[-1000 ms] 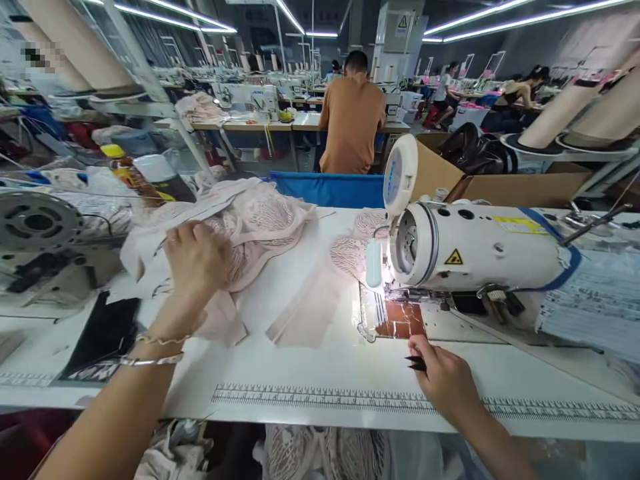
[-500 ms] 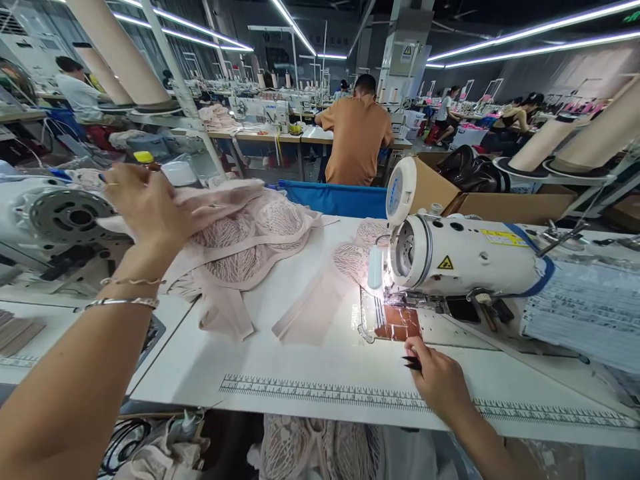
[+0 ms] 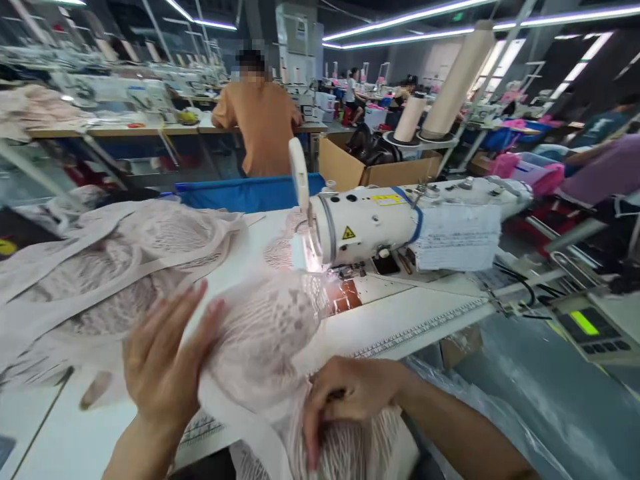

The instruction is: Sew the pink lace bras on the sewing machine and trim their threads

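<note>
Lace garment (image 3: 265, 340) at 7 o'clock; L hand (image 3: 163, 360) spread at its edge, R hand (image 3: 345, 393) curled over it, can't tell if gripping; sewing m/c (image 3: 370, 223) approx. 2 o'clock.

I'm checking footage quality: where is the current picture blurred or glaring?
Head view: glare washes out detail at the lit end of the sewing machine; head view: the left hand and the lace garment beside it look soft; head view: ceiling lamps show as bright white bars.
</note>
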Motion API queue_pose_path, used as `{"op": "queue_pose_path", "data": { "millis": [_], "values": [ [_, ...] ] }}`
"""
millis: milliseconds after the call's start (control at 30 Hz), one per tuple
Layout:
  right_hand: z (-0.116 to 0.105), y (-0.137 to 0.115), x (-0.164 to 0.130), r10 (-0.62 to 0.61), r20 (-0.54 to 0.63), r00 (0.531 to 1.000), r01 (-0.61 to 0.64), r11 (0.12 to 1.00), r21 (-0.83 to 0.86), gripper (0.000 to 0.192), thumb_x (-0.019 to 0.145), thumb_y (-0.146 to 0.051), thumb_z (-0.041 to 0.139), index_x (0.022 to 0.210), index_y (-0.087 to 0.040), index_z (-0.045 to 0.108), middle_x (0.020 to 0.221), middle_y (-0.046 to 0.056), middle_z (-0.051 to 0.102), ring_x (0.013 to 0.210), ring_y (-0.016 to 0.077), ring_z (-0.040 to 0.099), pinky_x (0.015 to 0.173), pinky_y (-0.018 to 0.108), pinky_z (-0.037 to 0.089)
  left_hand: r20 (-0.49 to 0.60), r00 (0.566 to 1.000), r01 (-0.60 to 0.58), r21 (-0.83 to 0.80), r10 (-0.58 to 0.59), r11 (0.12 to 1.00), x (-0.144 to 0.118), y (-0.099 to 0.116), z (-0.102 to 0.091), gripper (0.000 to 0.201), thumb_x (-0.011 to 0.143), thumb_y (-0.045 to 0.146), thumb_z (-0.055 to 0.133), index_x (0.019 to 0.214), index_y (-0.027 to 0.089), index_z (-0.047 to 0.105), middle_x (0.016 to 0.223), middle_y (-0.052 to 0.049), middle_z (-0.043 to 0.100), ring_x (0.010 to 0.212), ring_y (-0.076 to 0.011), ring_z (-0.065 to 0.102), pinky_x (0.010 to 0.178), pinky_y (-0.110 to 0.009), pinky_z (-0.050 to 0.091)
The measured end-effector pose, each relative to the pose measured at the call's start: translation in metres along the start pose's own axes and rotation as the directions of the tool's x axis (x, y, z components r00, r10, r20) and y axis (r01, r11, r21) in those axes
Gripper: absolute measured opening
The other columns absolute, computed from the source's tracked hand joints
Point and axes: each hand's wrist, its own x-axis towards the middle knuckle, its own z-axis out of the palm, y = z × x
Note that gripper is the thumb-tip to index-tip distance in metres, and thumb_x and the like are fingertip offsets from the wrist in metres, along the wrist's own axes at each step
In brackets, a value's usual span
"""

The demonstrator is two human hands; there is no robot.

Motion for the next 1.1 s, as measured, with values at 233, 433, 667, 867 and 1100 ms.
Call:
{"op": "queue_pose_path", "data": {
  "millis": [233, 433, 667, 867, 1100],
  "values": [
    [0.022, 0.021, -0.014, 0.175, -0.484, 0.858, -0.263, 0.957, -0.119, 0.029, 0.102, -0.020, 0.047, 0.080, -0.018, 0.066, 0.086, 0.003, 0.069, 0.086, 0.0154, 0.059, 0.088, 0.028, 0.045, 0.611, 0.792, 0.267, -0.334, -0.009, 0.904, -0.071, 0.031, 0.044, 0.046, 0.098, 0.046, 0.049, 0.073, 0.022, 0.078, 0.079, -0.010, 0.071, 0.079, -0.0260, 0.065, 0.073, -0.038, 0.055],
    [0.048, 0.050, 0.011, 0.175, -0.878, 0.445, -0.125, 0.983, 0.132, 0.040, 0.093, -0.052, 0.062, 0.072, -0.021, 0.048, 0.061, -0.006, 0.047, 0.057, 0.0113, 0.045, 0.058, 0.024, 0.036, 0.881, 0.282, 0.951, -0.310, -0.381, -0.015, -0.093, 0.092, 0.032, 0.049, 0.074, 0.058, 0.078, 0.106, 0.021, 0.077, 0.091, -0.006, 0.076, 0.091, -0.0292, 0.069, 0.079, -0.035, 0.058],
    [0.051, 0.064, 0.023, 0.239, -0.896, 0.373, -0.264, 0.954, 0.145, 0.052, 0.097, -0.059, 0.046, 0.062, -0.023, 0.032, 0.055, -0.007, 0.030, 0.056, 0.0106, 0.031, 0.054, 0.027, 0.023, 0.874, 0.215, 0.970, -0.242, -0.435, -0.007, -0.078, 0.091, 0.031, 0.057, 0.075, 0.074, 0.067, 0.074, 0.018, 0.064, 0.066, -0.001, 0.062, 0.071, -0.0210, 0.059, 0.067, -0.027, 0.050],
    [0.029, 0.057, 0.006, 0.248, -0.679, 0.691, -0.249, 0.963, 0.099, 0.053, 0.096, -0.058, 0.053, 0.062, -0.023, 0.032, 0.056, -0.007, 0.030, 0.054, 0.0094, 0.028, 0.052, 0.026, 0.023, 0.904, 0.300, 0.911, -0.177, -0.304, 0.372, -0.067, 0.090, 0.037, 0.062, 0.078, 0.081, 0.053, 0.060, 0.024, 0.034, 0.057, 0.005, 0.034, 0.059, -0.0144, 0.035, 0.059, -0.029, 0.034],
    [-0.004, 0.046, 0.001, 0.324, -0.268, 0.907, -0.319, 0.946, 0.062, 0.043, 0.095, -0.039, 0.063, 0.061, -0.020, 0.046, 0.057, -0.007, 0.041, 0.057, 0.0087, 0.036, 0.055, 0.022, 0.032, 0.853, 0.374, 0.784, -0.081, -0.365, 0.615, -0.084, 0.086, 0.041, 0.058, 0.083, 0.075, 0.043, 0.055, 0.026, 0.035, 0.057, 0.002, 0.043, 0.057, -0.0172, 0.043, 0.057, -0.030, 0.035]
  ]
}}
